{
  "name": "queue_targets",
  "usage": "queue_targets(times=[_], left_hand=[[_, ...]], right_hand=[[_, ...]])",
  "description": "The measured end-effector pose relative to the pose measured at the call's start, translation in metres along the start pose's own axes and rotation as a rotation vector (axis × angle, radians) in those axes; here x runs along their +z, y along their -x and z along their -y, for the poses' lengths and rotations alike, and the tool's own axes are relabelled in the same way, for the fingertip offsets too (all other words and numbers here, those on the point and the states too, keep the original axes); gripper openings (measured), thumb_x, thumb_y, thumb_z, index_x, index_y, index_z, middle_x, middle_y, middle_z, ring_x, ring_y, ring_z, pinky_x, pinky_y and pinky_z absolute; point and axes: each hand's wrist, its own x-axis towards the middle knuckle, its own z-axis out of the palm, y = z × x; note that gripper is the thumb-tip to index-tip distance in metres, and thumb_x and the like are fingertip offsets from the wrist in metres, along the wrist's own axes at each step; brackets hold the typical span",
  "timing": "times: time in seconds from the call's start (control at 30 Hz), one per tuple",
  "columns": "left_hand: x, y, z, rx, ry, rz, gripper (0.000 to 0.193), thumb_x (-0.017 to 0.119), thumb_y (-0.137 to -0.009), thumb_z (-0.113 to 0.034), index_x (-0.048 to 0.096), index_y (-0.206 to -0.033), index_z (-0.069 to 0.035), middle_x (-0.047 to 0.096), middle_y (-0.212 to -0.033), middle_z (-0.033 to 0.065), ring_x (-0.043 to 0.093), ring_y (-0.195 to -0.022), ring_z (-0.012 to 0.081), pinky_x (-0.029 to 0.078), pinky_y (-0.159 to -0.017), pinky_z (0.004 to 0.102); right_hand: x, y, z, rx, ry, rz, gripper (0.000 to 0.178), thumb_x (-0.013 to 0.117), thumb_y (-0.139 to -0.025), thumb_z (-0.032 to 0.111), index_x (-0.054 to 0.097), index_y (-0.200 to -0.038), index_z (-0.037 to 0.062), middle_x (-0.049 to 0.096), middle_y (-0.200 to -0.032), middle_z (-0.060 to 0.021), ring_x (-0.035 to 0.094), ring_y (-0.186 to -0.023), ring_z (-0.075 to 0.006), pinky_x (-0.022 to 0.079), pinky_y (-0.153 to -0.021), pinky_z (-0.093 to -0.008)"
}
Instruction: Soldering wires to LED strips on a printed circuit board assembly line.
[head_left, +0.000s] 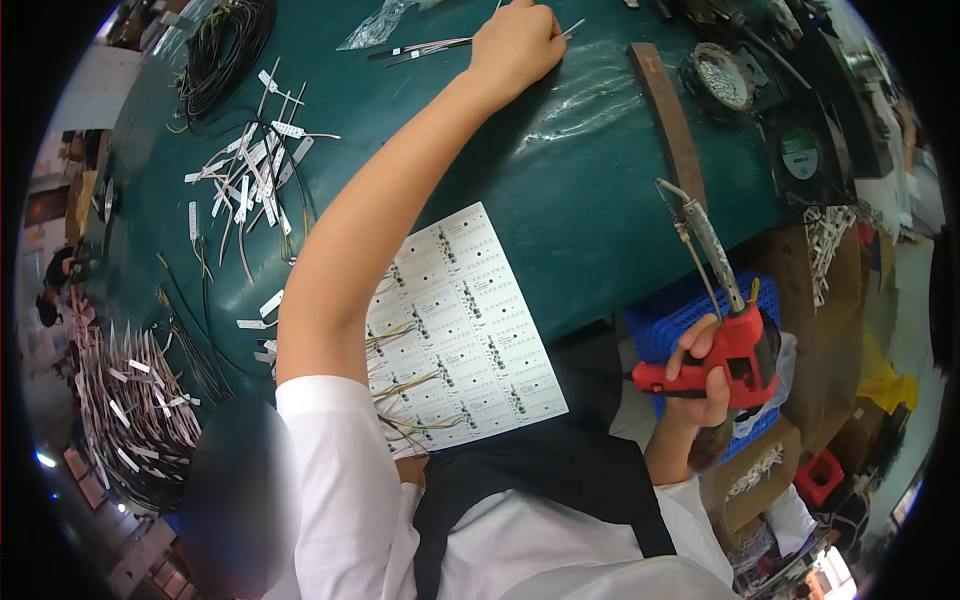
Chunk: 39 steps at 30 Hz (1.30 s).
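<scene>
My left arm stretches far across the green table, and my left hand [515, 52] is closed at the far middle. Thin dark and pale wires [420, 48] run up to it from the left, and a slim tip pokes out on its right. Its fingers hide what they hold. At the right, my right hand [700, 375] is wrapped around a red soldering gun [738, 350], its metal barrel pointing away from me. Below my left arm lies a white circuit board panel [490, 330] with rows of small components. Several coloured wires [405, 383] lie along its left part.
White-tagged wire pieces [255, 175] lie scattered at the left, near a black cable coil [225, 55]. A large wire bundle [135, 420] lies lower left. A brown bar [665, 115] and a round dish [722, 78] are far right. A blue basket [655, 335] sits beside the table.
</scene>
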Motion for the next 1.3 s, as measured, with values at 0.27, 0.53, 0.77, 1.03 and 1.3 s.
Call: queue_targets(times=[0.27, 0.53, 0.77, 1.03, 1.3], left_hand=[[-0.080, 0.057, 0.018, 0.276, 0.859, -0.055, 0.011, 0.068, -0.072, -0.006, 0.063, -0.077, 0.003, 0.058, -0.085, 0.0134, 0.062, -0.070, 0.0247, 0.051, -0.068, 0.0302], [-0.166, 0.160, 0.017, -0.248, 0.520, 0.098, 0.015, 0.061, -0.088, -0.001, 0.066, -0.102, -0.002, 0.065, -0.099, 0.0050, 0.066, -0.090, 0.0135, 0.052, -0.080, 0.0238], [-0.186, 0.226, -0.007, 0.187, -0.068, -0.174, 0.026, 0.066, -0.075, 0.003, 0.070, -0.098, -0.007, 0.063, -0.090, 0.0076, 0.063, -0.078, 0.0212, 0.051, -0.066, 0.0275], [-0.163, 0.314, -0.034, 0.196, 0.037, 0.062, 0.031, 0.067, -0.066, -0.002, 0.066, -0.097, -0.001, 0.060, -0.082, 0.0061, 0.060, -0.067, 0.0183, 0.048, -0.053, 0.0271], [-0.158, 0.317, -0.037, 0.238, -0.118, 0.044, 0.033, 0.068, -0.064, 0.000, 0.066, -0.097, 0.001, 0.059, -0.079, 0.0070, 0.060, -0.064, 0.0187, 0.047, -0.050, 0.0279]], right_hand=[[0.003, 0.008, -0.009, 0.143, -0.073, 0.087, 0.051, 0.059, -0.083, 0.021, 0.042, -0.117, -0.0112, 0.054, -0.093, -0.0197, 0.057, -0.081, -0.0220, 0.054, -0.053, -0.0264], [0.023, 0.009, -0.013, 0.281, 0.042, 0.226, 0.073, 0.067, -0.081, 0.031, 0.031, -0.129, -0.0112, 0.056, -0.089, -0.0178, 0.058, -0.072, -0.0197, 0.052, -0.056, -0.0260], [0.035, 0.019, -0.004, 0.360, 0.127, 0.281, 0.082, 0.072, -0.076, 0.032, 0.032, -0.132, -0.0132, 0.063, -0.085, -0.0199, 0.063, -0.078, -0.0281, 0.054, -0.062, -0.0340], [0.038, 0.048, 0.009, 0.578, 0.149, 0.524, 0.067, 0.065, -0.080, 0.012, 0.034, -0.132, -0.0170, 0.065, -0.091, -0.0240, 0.068, -0.073, -0.0267, 0.058, -0.065, -0.0349], [0.044, 0.067, -0.007, 0.338, 0.311, 0.669, 0.059, 0.063, -0.079, 0.006, 0.039, -0.129, -0.0147, 0.065, -0.086, -0.0210, 0.064, -0.061, -0.0196, 0.052, -0.057, -0.0274]])
